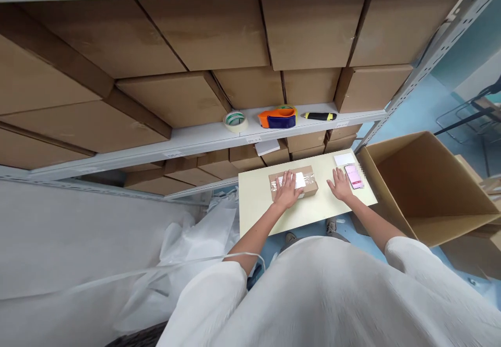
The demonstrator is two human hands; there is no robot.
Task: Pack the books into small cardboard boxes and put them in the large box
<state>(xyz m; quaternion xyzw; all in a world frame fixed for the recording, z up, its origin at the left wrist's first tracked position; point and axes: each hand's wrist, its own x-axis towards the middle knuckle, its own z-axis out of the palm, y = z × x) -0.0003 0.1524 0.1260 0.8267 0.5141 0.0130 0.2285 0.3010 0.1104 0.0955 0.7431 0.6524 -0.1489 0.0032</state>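
A small brown cardboard box [311, 181] lies on the pale yellow table [254, 206], with shiny clear tape across it and a white label [300, 180] on top. My left hand [287, 191] rests flat on the box's upper face, fingers spread, covering part of the label. Flat on the tabletop, to the right of the box, my right hand [340, 184] has its fingers apart and holds nothing. Just beyond it lies a phone [354, 176] with a pink lit screen. A white slip of paper [344, 159] sits behind the phone.
Cardboard boxes [309, 31] fill the metal shelves ahead. On the shelf edge lie a tape roll [235, 121], an orange and blue tape dispenser [277, 118] and a utility knife [320, 116]. A large open carton [395, 190] stands right; crumpled white wrapping [211, 232] lies left.
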